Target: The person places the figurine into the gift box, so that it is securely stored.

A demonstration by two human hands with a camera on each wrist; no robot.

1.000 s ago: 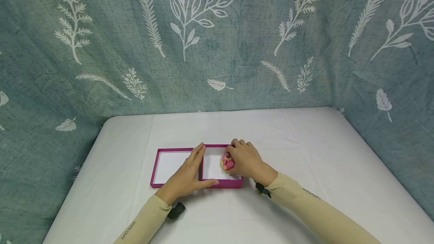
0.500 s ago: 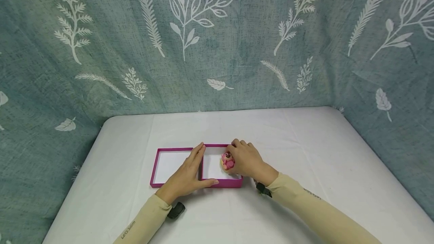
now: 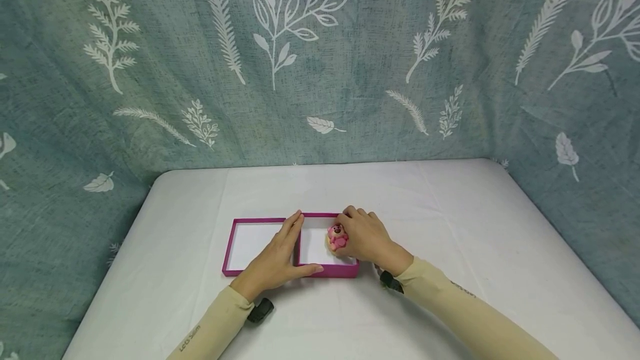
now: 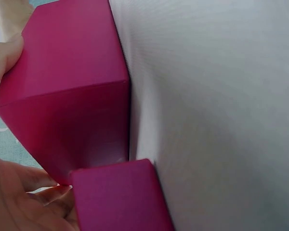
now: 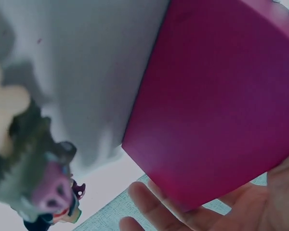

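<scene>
A magenta box [image 3: 327,271] with a white inside stands uncovered, and a shallower magenta lid [image 3: 228,249] lies against its left side. Across the box's left edge my left hand [image 3: 272,263] holds it, thumb on the front wall and fingers at the far left corner. My right hand [image 3: 367,240] reaches over the right edge and holds a pink bear figurine [image 3: 338,238] inside the box; its thumb is hidden. From the right wrist, the box wall [image 5: 216,96] hides the bear, with several fingers [image 5: 159,207] showing beyond the corner.
A dark animal figurine [image 5: 53,185] with a pink snout and smaller figures stand at the left of the right wrist view. Black wrist cameras sit below both wrists. A patterned curtain [image 3: 320,71] backs the white table [image 3: 450,199].
Hands, box and bear figurine stay practically in place; the right forearm has shifted very slightly to the right.
</scene>
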